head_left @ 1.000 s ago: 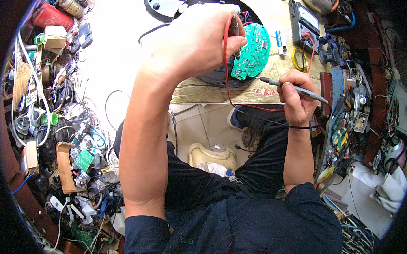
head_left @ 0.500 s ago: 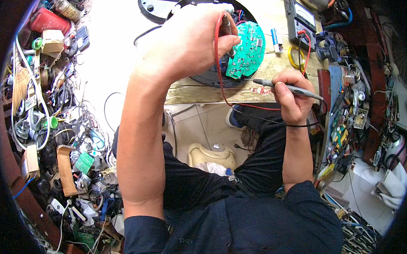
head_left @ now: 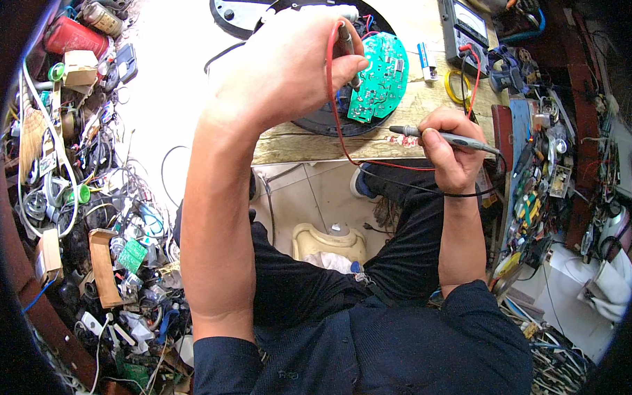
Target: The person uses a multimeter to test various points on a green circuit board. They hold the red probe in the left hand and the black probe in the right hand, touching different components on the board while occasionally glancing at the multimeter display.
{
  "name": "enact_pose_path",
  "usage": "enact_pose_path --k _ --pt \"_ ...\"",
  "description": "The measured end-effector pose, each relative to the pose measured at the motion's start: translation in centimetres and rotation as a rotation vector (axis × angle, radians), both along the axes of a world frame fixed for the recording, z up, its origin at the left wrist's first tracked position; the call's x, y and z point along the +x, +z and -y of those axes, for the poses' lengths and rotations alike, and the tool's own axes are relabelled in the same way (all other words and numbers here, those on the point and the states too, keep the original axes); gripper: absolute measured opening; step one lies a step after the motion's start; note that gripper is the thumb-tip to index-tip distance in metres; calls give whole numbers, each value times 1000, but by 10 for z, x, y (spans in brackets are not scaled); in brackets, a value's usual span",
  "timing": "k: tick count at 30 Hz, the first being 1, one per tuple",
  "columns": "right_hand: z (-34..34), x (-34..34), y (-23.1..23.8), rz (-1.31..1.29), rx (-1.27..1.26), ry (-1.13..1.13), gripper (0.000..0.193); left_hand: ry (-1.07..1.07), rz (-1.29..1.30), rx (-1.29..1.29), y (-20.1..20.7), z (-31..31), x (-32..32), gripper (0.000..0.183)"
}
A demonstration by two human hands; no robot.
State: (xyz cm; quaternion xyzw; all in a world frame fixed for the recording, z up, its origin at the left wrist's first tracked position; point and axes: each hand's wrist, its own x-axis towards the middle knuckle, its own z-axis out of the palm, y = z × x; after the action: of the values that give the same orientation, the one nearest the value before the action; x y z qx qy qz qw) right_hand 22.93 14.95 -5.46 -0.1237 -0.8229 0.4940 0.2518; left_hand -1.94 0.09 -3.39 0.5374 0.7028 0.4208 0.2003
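My left hand [head_left: 284,70] is closed around a multimeter probe with a red lead [head_left: 347,46]. It points down at the left side of a green circuit board [head_left: 388,73]; whether its tip touches is hard to see. The board lies in a round black housing [head_left: 320,124], partly covered by my left hand. In front of the board, my right hand [head_left: 453,151] grips a grey probe with a black lead [head_left: 460,141], its tip aimed left, apart from the board. The red lead [head_left: 342,137] hangs in a curve past the table edge.
An analog multimeter [head_left: 465,28] stands at the back right of the wooden table [head_left: 293,148]. Near it are a small blue-and-white box [head_left: 427,63] and a yellow ring [head_left: 457,88]. Piled electronic scrap [head_left: 124,274] fills the left side; more parts [head_left: 537,162] lie right.
The whole scene has shifted slightly left in view. The right probe's tip sits a little farther from the board's lower edge. Both hands keep their probes.
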Motion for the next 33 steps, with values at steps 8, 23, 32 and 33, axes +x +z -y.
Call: enact_pose_path --k 8,23,32,33 --pt "0 0 2 -16 0 21 4 -8 8 38 -5 -1 0 20" --pt "-1 2 3 3 69 29 0 -5 40 23 -7 0 0 18" --pt "-1 5 4 6 -34 -1 1 16 94 13 -7 -1 0 23" --pt "-1 5 4 0 -27 1 1 12 94 24 -10 -1 -1 24"
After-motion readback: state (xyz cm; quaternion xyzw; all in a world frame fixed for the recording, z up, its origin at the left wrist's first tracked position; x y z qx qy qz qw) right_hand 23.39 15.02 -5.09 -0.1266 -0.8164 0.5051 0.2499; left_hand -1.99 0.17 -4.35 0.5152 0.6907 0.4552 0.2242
